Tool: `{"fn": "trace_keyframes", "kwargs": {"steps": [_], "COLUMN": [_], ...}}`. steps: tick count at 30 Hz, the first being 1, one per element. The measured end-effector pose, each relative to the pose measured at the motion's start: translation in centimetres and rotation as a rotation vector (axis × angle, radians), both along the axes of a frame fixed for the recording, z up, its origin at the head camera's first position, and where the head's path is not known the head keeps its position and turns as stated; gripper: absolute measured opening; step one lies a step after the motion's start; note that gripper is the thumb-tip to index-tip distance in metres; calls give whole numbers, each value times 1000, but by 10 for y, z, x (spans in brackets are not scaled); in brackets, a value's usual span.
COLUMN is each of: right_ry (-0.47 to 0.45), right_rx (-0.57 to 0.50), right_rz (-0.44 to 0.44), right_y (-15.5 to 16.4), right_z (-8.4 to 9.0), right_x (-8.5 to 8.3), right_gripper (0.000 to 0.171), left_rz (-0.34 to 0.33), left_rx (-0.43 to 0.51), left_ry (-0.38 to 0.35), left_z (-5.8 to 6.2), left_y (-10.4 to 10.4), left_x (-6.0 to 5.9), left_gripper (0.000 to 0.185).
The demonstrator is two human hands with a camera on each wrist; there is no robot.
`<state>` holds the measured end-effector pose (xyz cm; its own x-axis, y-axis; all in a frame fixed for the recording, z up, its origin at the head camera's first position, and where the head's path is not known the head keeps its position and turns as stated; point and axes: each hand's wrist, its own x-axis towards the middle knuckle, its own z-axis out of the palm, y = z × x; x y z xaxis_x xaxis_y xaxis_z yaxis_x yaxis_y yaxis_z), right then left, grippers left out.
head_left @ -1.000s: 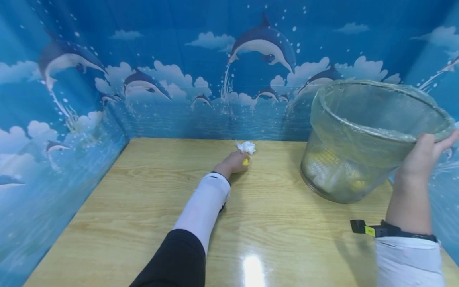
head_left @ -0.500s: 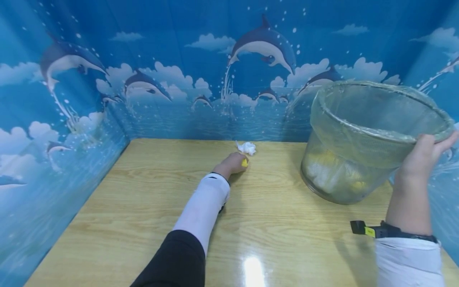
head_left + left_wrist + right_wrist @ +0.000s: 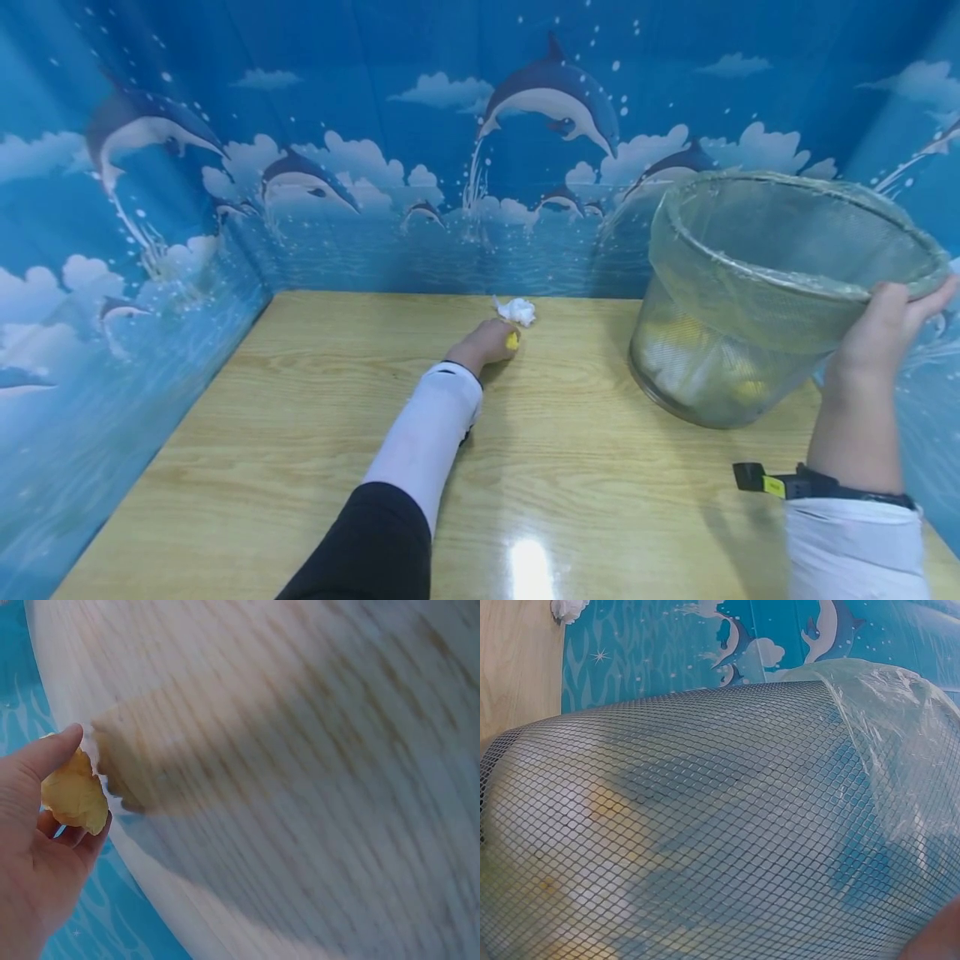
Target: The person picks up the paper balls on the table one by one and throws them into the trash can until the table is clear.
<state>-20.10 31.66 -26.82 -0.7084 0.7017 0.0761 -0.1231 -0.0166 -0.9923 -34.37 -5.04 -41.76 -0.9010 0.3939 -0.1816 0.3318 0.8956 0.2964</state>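
Note:
My left hand (image 3: pixel 486 342) is low over the far middle of the table, pinching a crumpled yellow paper ball (image 3: pixel 76 793) between thumb and fingers. Just beyond it lies a crumpled white paper ball (image 3: pixel 516 311), apart from the fingers. On the right, my right hand (image 3: pixel 881 333) grips the rim of a wire mesh wastebasket (image 3: pixel 757 325), which leans toward me. A clear greenish bag lines the basket and folds over its rim. White and yellow crumpled pieces show through the mesh near the bottom. In the right wrist view the mesh wall fills most of the picture.
The wood-grain table (image 3: pixel 315 417) runs back to a blue dolphin-print curtain (image 3: pixel 337 233), which also encloses both sides. A bright light reflection shows on the table's near part. The right wrist wears a black strap (image 3: pixel 817 483).

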Motion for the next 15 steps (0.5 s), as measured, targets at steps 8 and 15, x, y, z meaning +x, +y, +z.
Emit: {"fn": "trace_keyframes", "kwargs": {"steps": [8, 15], "right_ry": [-7, -10], "right_rx": [-8, -4], "right_rz": [-7, -2], "right_y": [-2, -3], "right_z": [3, 2], "right_x": [1, 1], "right_gripper": [67, 67], "left_rz": [62, 165], "left_rx": [39, 69], "left_ry": [70, 148], "left_z": [10, 23], "left_y": [5, 14], "left_x": [-1, -1], "left_gripper": [41, 43]}}
